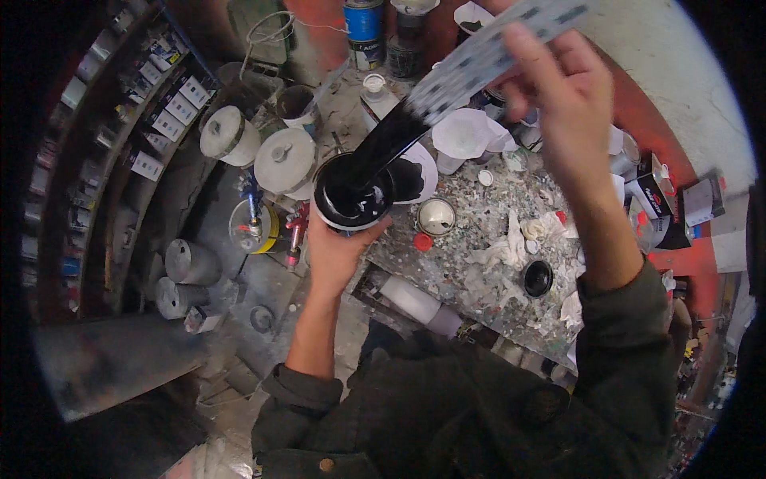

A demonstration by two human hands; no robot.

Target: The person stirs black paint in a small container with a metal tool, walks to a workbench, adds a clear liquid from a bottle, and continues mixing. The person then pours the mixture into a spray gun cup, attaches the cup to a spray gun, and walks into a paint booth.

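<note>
The left hand [339,247] grips a white cup of black paint [353,195] from below, fingers wrapped around its base, holding it over the near-left edge of the paint-spattered desk [479,219]. The right hand [562,96] is raised higher and closed around the upper end of a flat mixing stick [447,92] with dark marks along it; the stick slants down to the left, its lower part coated black and its tip dipping into the paint in the cup. Just behind the cup lies a white lid smeared with black [419,172]. On the desk nearby sit a small open tin [436,215], a red cap [423,241], crumpled white rags [511,243] and a small black lid [537,277]. To the left, off the desk, stand two white lidded tubs [259,148] (one just beside the other) and, lower down, grey cans [187,275]. A blue can [364,28] stands at the far edge
</note>
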